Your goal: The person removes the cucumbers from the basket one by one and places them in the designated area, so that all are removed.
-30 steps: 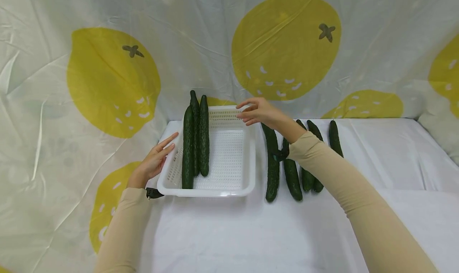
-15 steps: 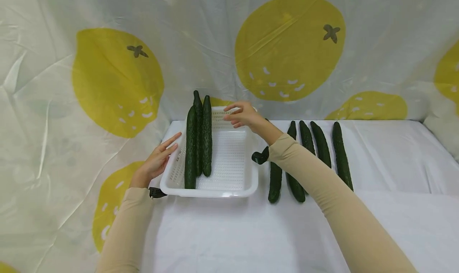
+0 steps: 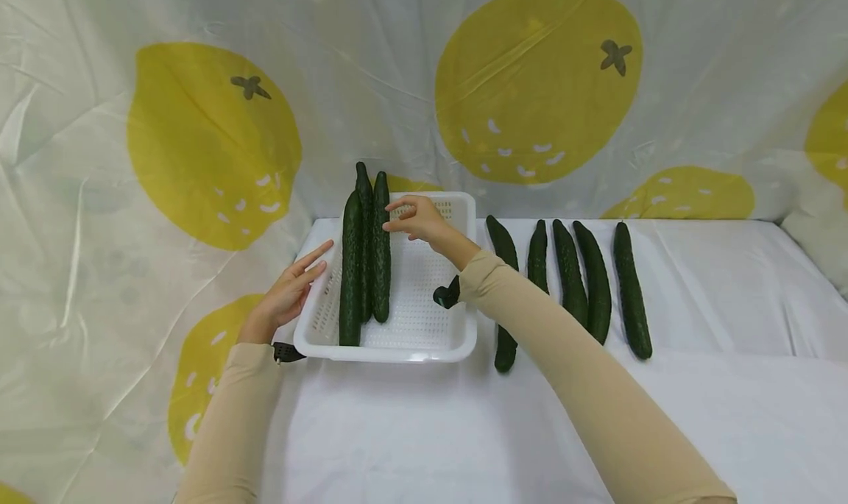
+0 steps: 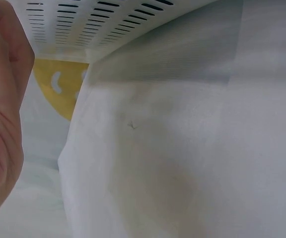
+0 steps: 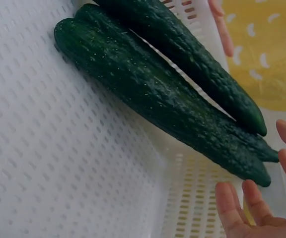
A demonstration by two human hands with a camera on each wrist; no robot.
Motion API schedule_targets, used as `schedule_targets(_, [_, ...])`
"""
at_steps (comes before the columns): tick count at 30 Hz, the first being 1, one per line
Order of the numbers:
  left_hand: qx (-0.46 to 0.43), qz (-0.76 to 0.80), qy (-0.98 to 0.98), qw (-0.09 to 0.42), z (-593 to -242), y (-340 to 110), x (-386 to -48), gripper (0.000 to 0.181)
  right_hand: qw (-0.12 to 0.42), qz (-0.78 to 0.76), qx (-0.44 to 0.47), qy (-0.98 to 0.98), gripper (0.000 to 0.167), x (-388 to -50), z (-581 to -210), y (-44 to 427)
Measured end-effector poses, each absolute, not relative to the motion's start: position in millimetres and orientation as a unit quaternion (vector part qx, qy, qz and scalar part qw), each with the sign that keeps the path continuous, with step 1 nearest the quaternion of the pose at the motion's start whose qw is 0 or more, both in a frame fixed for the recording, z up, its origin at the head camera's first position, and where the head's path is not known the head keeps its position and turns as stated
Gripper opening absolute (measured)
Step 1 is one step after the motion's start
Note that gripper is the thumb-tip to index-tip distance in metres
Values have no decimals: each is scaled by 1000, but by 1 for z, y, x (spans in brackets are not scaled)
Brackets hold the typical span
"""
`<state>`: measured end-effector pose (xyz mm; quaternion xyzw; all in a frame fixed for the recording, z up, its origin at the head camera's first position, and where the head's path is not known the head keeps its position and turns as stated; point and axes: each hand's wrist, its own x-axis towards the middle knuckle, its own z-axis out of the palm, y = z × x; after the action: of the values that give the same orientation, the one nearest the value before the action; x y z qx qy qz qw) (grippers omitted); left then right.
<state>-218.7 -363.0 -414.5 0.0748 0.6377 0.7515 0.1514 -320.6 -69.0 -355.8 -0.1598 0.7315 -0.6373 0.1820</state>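
Three dark green cucumbers lean side by side in the left part of a white perforated basket (image 3: 397, 355), their far ends sticking up past the rim. My left hand (image 3: 285, 296) rests along the basket's left side with its fingers stretched out. Over the far part of the basket, my right hand (image 3: 424, 223) hovers with parted, slightly bent fingers beside the rightmost cucumber (image 3: 381, 254). In the right wrist view, its fingertips (image 5: 226, 196) spread around that cucumber's end (image 5: 257, 173), with a visible gap. The left wrist view shows only the basket's outer wall (image 4: 98, 25) and part of the hand.
Several more cucumbers (image 3: 632, 290) lie in a row on the white tablecloth (image 3: 411, 430) right of the basket; my right forearm passes over some. A lemon-print cloth (image 3: 371, 84) hangs behind and at the left. A black wrist strap (image 3: 447, 293) is on my right wrist.
My right hand has moved left from the basket's right rim to beside the cucumbers inside, its fingers still parted. My left hand stays at the basket's side. No cucumber has visibly moved.
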Motion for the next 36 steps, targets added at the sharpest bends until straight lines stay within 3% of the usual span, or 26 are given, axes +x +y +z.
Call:
schedule_targets(19, [94, 754, 630, 160, -412, -362, -221, 54, 110, -619, -124, 768, 44, -318, -387, -114])
schedule_targets(36, [93, 771, 608, 164, -405, -359, -213, 52, 148, -662, -111, 726, 51, -317, -403, -119])
